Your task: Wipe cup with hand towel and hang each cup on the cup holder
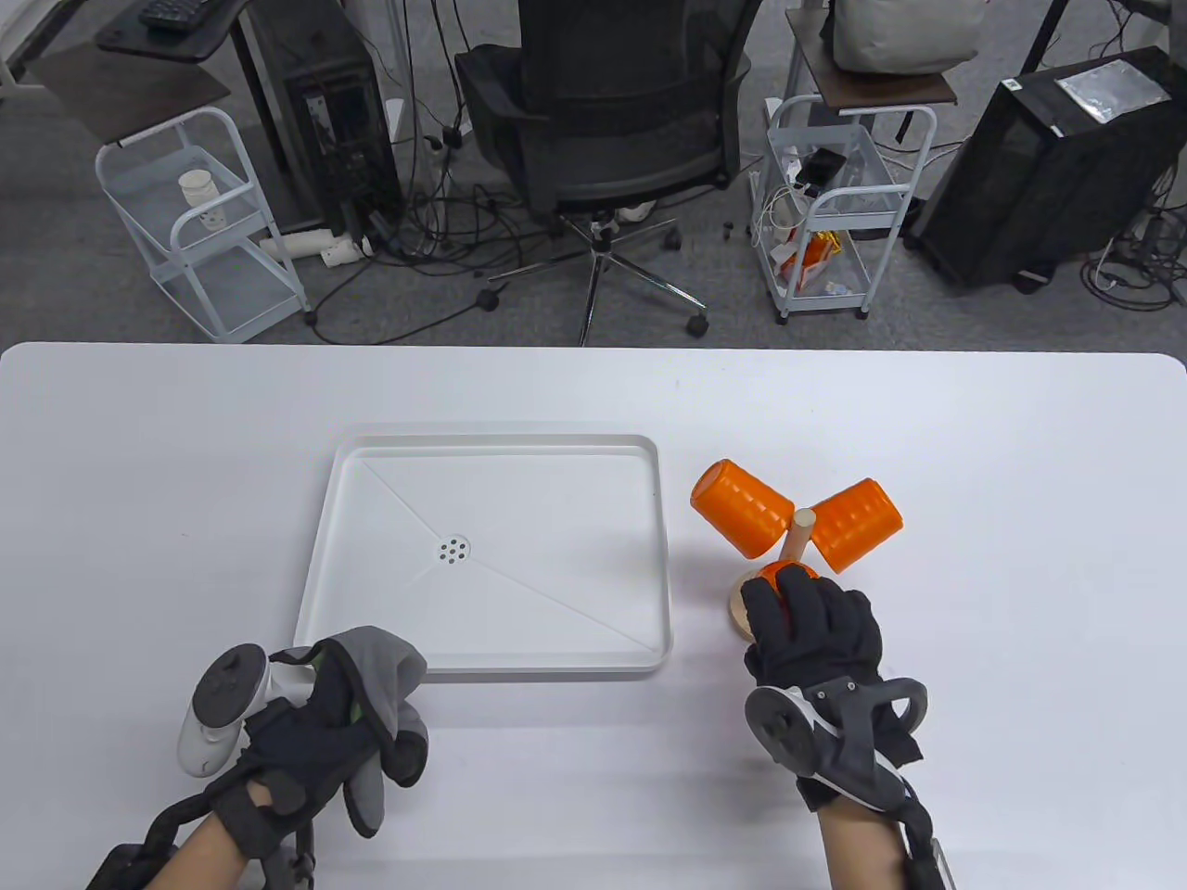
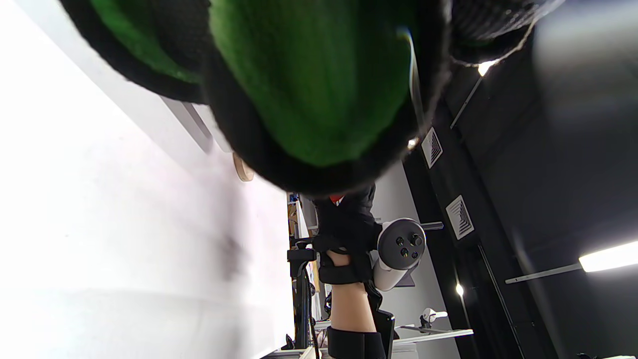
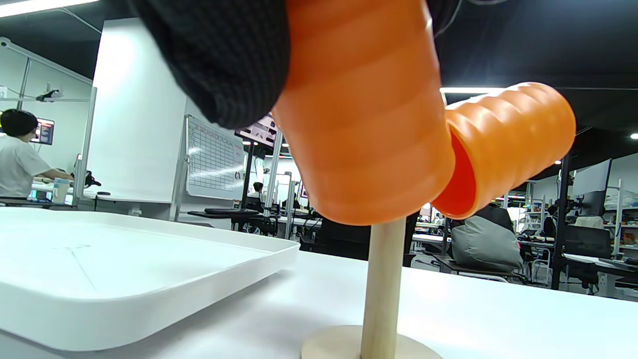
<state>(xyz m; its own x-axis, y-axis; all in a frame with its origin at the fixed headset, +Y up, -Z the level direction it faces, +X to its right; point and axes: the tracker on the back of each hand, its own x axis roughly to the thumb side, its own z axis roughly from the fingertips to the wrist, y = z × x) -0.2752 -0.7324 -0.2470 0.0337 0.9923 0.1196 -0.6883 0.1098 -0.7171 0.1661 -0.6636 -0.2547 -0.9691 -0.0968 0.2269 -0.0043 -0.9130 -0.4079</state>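
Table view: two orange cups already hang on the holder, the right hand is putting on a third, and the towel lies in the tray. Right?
Not quite. The towel is held in the left hand, near the tray's front edge, as the table view shows. The rest stands.

Ribbed orange cups (image 1: 746, 507), pale wood cup holder (image 1: 796, 540), grey hand towel (image 1: 382, 660), white tray (image 1: 501, 663) were on white worktop (image 1: 139, 464).

A white tray (image 1: 649, 556) on the table (image 1: 139, 519), office chair (image 1: 612, 120) behind
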